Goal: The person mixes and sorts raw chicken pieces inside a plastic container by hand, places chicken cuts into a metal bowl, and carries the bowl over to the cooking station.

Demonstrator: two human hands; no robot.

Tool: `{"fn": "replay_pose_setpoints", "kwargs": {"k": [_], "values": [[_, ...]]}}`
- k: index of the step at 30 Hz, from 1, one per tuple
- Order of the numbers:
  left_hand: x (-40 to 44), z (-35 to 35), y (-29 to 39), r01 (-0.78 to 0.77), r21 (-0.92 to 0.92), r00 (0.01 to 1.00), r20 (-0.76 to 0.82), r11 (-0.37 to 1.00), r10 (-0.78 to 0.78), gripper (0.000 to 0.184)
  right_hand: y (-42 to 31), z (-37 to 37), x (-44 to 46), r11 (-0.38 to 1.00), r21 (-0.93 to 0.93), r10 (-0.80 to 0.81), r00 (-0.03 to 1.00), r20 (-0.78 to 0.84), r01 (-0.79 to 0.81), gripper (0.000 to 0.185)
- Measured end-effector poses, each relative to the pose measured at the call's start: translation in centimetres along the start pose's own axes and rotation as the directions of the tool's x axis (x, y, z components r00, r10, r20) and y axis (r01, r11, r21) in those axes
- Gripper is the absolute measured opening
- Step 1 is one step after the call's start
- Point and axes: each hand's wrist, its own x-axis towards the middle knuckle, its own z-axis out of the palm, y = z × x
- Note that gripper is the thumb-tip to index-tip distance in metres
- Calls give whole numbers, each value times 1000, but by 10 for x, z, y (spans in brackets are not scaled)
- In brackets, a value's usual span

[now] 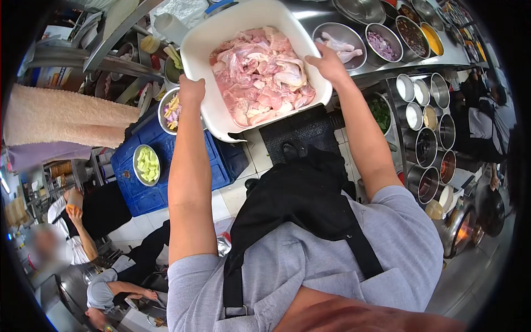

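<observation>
A large white plastic tub (206, 52) full of raw chicken pieces (260, 77) is held out in front of me. My left hand (192, 90) grips its left rim, with the fingers partly hidden behind the wall. On the opposite side, my right hand (327, 63) is closed round the right rim. Just beyond that hand is a steel bowl (354, 62) with pale chicken legs (341, 48) in it. Beside my left wrist stands a small bowl of chopped purple and yellow pieces (172, 113).
A blue crate (124, 166) to the left bears a bowl of cut green vegetable (147, 165). Several steel pots (426, 146) line a rack at right, near a flame (463, 232). A chopped-onion bowl (384, 45) sits on the counter. Co-workers (119, 282) stand at lower left and far right.
</observation>
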Motion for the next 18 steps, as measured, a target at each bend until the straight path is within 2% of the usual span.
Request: {"fn": "replay_pose_setpoints", "kwargs": {"k": [5,13,15,16,18], "values": [[-2,-2,6,2,-18,1000,-8,1000,-2,59,-4,-1,1,998,63,9,1000,29,-11,52],[-13,-7,10,32,-48,999,18,998,-31,59,9,2,0,998,54,13,1000,9,-14,51],[-17,-8,13,33,-44,999,14,998,-32,59,3,-1,-2,981,-164,-109,993,-40,101,53],[-21,-10,17,21,4,1000,-4,1000,-21,59,-11,-2,-6,980,-164,-118,992,-41,110,53],[-19,-10,23,15,46,1000,-28,999,-14,59,-51,1,-13,895,-334,-396,872,-289,296,55]]}}
